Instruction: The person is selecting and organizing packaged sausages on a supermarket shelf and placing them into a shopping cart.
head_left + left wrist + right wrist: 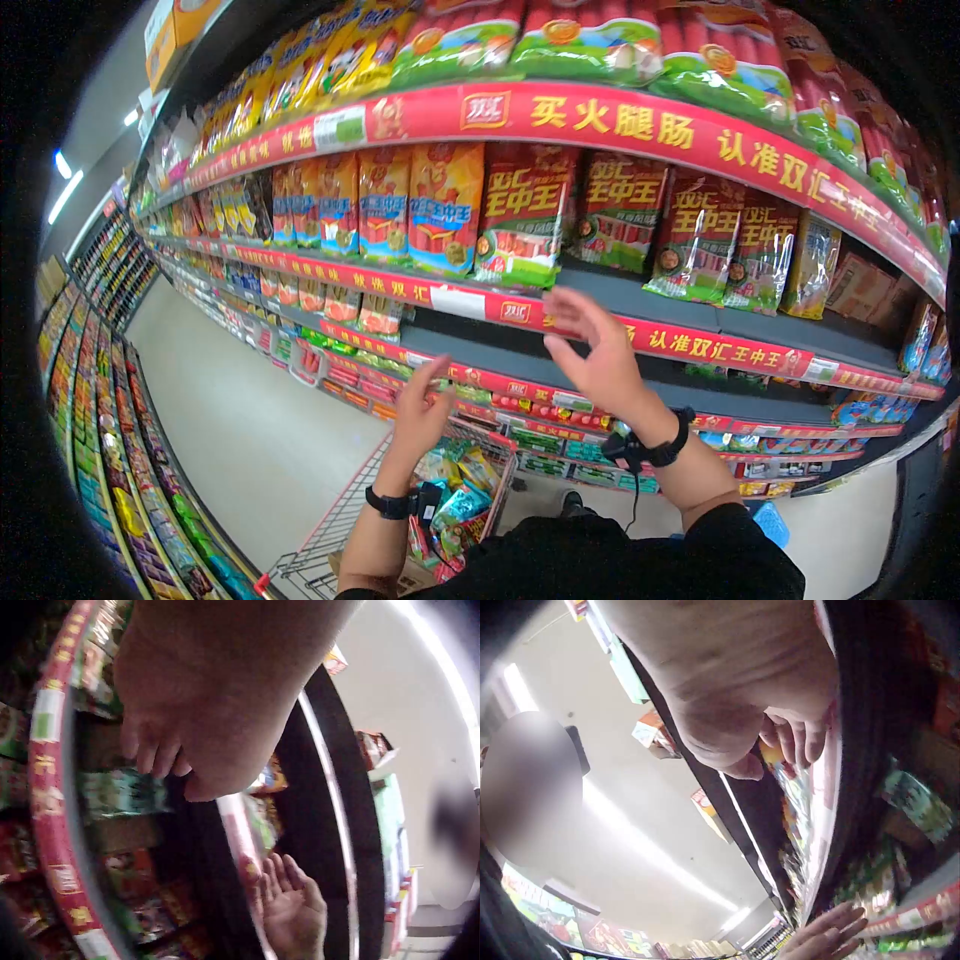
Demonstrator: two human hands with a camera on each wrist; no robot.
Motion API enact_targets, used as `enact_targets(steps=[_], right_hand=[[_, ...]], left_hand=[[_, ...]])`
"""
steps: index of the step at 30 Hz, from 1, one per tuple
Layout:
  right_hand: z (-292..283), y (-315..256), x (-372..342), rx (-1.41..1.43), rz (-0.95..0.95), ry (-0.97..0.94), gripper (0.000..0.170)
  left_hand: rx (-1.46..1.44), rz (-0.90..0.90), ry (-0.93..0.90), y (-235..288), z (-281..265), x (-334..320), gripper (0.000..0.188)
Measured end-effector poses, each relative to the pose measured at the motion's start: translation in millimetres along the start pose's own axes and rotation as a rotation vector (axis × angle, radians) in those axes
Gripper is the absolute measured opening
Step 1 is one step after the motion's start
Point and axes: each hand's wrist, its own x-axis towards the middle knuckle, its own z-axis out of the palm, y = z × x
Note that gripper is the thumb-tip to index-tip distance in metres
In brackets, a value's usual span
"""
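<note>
In the head view the right hand (pixel 597 352) is raised before the red shelf strip (pixel 660 343), fingers spread and holding nothing. Lower and to its left, the left hand (pixel 424 408) hangs over the cart with fingers loosely bent, also empty. Green-and-red sausage packs (pixel 524 215) and orange packs (pixel 446 208) stand on the shelf above the hands. The left wrist view has the left hand (pixel 202 697) large at the top and the right hand (pixel 294 911) palm up below. In the right wrist view the right hand (pixel 742 682) fills the top, the left hand (pixel 826 936) at the bottom.
A wire cart (pixel 345 510) holding several colourful packs (pixel 462 503) stands below the left hand. Larger sausage bags (pixel 590 40) line the upper shelf. Across the aisle floor (pixel 215 370), another shelf of goods (pixel 125 450) runs along the left.
</note>
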Motion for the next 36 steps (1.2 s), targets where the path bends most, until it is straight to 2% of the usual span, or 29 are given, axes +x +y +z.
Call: enact_targets(steps=[1, 2, 4, 5, 7, 9, 10, 13, 17, 19, 20, 22, 25, 27, 29, 30, 31, 33, 34, 35, 36], right_hand=[[-7.1, -14.1, 15.8, -0.206, -0.128, 0.057, 0.051], [-12.7, -27.9, 27.8, -0.413, -0.252, 0.118, 0.052], [-14.7, -43.0, 42.5, -0.442, -0.166, 0.199, 0.058], [-16.2, -44.2, 48.5, -0.467, -0.142, 0.224, 0.060], [-19.1, -51.0, 54.3, -0.549, -0.163, 0.188, 0.065], [-19.8, -53.9, 60.2, -0.701, -0.041, 0.121, 0.070], [-23.2, -53.6, 63.4, -0.784, -0.078, 0.108, 0.073], [-26.0, -57.2, 69.1, -0.795, -0.006, 0.041, 0.076], [-32.9, -61.6, 77.1, -0.758, -0.004, 0.017, 0.078], [-37.5, -68.6, 82.4, -0.649, 0.118, -0.026, 0.086], [-37.4, -60.9, 82.8, -0.646, 0.114, -0.023, 0.086], [-34.7, -38.3, 85.3, -0.562, -0.105, 0.187, 0.094], [-35.4, -30.7, 92.2, -0.437, -0.072, 0.176, 0.097], [-34.6, -28.3, 90.8, -0.420, -0.072, 0.161, 0.093], [-41.6, -33.8, 95.7, -0.367, -0.031, -0.032, 0.082], [-33.6, -31.6, 91.3, -0.533, -0.197, 0.167, 0.062], [-31.1, -31.8, 90.5, -0.541, -0.197, 0.159, 0.062], [-26.6, -36.8, 91.4, -0.469, -0.022, 0.181, 0.058], [-26.6, -29.4, 95.0, -0.564, 0.051, 0.166, 0.055], [-34.8, -21.0, 100.3, -0.562, 0.053, 0.166, 0.055], [-26.3, -25.7, 101.4, -0.540, -0.099, 0.218, 0.054]], left_hand=[[-0.002, 0.105, 0.033, 21.8, 3.4, 17.9, 0.047], [0.009, 0.120, 0.028, 47.0, 6.9, 33.6, 0.047], [0.069, 0.318, 0.033, 107.1, 15.3, 58.2, 0.049], [0.085, 0.349, 0.047, 131.0, 23.0, 67.3, 0.050], [0.194, 0.498, 0.071, 145.6, 35.4, 88.1, 0.052], [0.240, 0.507, 0.098, 152.3, 49.2, 98.6, 0.054], [0.278, 0.507, 0.125, 155.0, 54.8, 104.8, 0.056], [0.367, 0.490, 0.129, 153.6, 63.6, 111.9, 0.062], [0.385, 0.481, 0.190, 150.9, 68.1, 115.5, 0.062], [0.353, 0.463, 0.187, 152.0, 69.9, 115.5, 0.063], [0.316, 0.447, 0.184, 153.3, 70.4, 115.9, 0.064], [0.323, 0.474, 0.165, 154.0, 69.7, 115.7, 0.064], [0.241, 0.488, 0.069, 149.1, 67.9, 113.9, 0.069], [0.215, 0.525, 0.039, 149.3, 67.5, 111.0, 0.073], [0.251, 0.499, 0.003, 153.1, 66.3, 110.2, 0.074], [0.240, 0.513, -0.010, 151.7, 64.6, 106.9, 0.074], [0.232, 0.527, -0.029, 151.2, 63.5, 104.7, 0.074], [0.244, 0.536, -0.015, 150.5, 58.7, 100.0, 0.075], [0.230, 0.547, -0.024, 150.2, 56.6, 99.1, 0.075], [0.225, 0.554, -0.045, 149.7, 61.3, 104.7, 0.075], [0.216, 0.565, -0.074, 146.3, 55.6, 101.2, 0.076]])
